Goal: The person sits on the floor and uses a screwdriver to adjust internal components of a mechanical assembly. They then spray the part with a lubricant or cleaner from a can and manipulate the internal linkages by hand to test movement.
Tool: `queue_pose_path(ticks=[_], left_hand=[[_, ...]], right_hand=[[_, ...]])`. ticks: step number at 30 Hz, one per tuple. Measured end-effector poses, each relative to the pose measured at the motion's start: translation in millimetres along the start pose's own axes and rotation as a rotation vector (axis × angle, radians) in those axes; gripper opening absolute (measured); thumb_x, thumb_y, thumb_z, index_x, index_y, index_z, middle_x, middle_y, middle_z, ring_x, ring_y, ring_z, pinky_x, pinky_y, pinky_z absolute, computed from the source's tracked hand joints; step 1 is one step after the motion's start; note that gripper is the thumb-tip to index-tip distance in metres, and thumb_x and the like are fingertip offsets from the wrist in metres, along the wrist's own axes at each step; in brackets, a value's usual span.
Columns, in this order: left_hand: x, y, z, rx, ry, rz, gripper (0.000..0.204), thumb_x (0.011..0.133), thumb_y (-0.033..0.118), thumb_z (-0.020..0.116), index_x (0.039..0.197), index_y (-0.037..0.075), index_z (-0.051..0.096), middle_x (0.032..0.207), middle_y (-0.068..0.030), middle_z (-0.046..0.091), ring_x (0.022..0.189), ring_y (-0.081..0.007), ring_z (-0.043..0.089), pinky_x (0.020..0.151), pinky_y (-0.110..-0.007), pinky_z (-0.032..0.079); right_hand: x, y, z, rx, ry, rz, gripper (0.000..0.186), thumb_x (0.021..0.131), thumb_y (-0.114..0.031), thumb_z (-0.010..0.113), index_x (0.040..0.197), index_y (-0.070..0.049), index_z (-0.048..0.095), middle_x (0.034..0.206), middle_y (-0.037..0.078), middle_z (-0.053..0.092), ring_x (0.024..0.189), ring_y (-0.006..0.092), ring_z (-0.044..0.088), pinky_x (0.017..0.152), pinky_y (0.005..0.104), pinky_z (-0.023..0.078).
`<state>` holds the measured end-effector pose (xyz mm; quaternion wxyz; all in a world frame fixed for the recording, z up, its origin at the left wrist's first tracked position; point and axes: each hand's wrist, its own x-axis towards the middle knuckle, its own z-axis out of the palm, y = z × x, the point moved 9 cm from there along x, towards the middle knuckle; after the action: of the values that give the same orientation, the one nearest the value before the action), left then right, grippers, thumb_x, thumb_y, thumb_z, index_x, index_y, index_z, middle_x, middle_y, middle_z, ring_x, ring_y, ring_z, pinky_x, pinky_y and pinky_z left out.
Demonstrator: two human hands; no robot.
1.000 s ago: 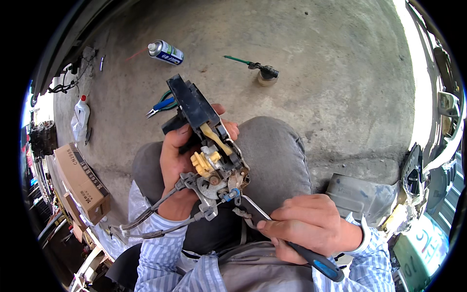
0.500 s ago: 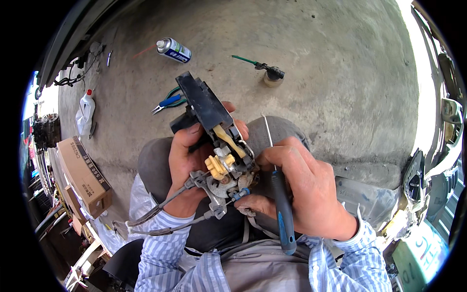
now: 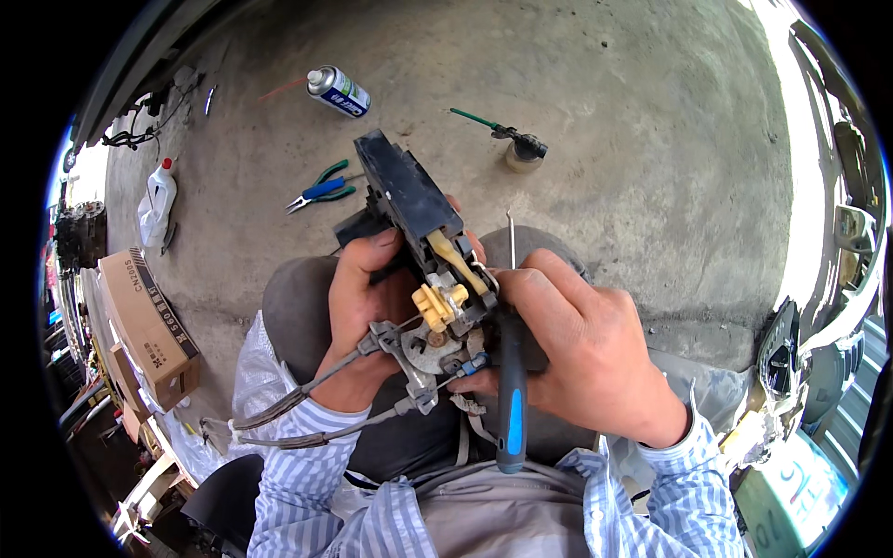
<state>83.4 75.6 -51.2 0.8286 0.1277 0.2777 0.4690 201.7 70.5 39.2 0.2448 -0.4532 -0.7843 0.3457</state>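
"What's over our knees (image 3: 298, 298)?"
"Our latch assembly (image 3: 407, 181), left hand (image 3: 358, 293) wrapped round it; we should brace it firmly."
"And our hooked tool (image 3: 513, 409)?"
"Right hand (image 3: 595, 344) grips it; whether we also pinch the blue clip (image 3: 476, 364), we can't tell."

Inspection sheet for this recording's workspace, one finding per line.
Surface: grey concrete floor, stained.
Work items: black mechanism with yellow parts; bent-tipped hand tool.
Clutter: spray can, pliers, green-shafted tool, white bottle, cardboard box.
Hands: left hand grips the mechanism; right hand holds the hand tool beside it.
Cables: two grey cables run from the mechanism toward the lower left.
Surroundings: assorted parts crowd both sides.
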Motion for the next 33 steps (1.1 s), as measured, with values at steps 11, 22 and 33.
queue_pose_path(ticks=[11, 22, 33], left_hand=[[-5, 0, 2, -0.107, 0.033, -0.065, 0.058, 0.098, 0.039, 0.035, 0.134, -0.007, 0.041, 0.109, -0.0168, 0.064, 0.108, -0.0278, 0.062, 0.098, -0.039, 0.050], [-5, -8, -1, -0.263, 0.111, -0.219, 0.049, 0.096, 0.040, 0.041, 0.125, 0.003, 0.055, 0.110, -0.0155, 0.066, 0.099, -0.0266, 0.067, 0.089, -0.041, 0.054], [-4, -3, -8, -0.202, 0.147, -0.194, 0.047, 0.095, 0.036, 0.048, 0.124, 0.000, 0.057, 0.110, -0.0156, 0.067, 0.097, -0.0266, 0.068, 0.088, -0.041, 0.055]], right_hand=[[5, 12, 0, 0.130, -0.113, 0.019, 0.055, 0.066, -0.030, 0.086, 0.105, -0.003, 0.059, 0.082, 0.009, 0.054, 0.063, 0.0295, 0.061, 0.052, 0.0385, 0.048], [9, 17, -1, 0.148, -0.112, 0.039, 0.052, 0.073, -0.035, 0.085, 0.104, 0.000, 0.062, 0.079, 0.009, 0.058, 0.059, 0.0209, 0.061, 0.050, 0.0311, 0.046], [-19, -26, -22, 0.374, 0.064, -0.104, 0.033, 0.099, -0.024, 0.056, 0.090, 0.007, 0.063, 0.073, 0.016, 0.068, 0.054, 0.0200, 0.068, 0.048, 0.0277, 0.055]])
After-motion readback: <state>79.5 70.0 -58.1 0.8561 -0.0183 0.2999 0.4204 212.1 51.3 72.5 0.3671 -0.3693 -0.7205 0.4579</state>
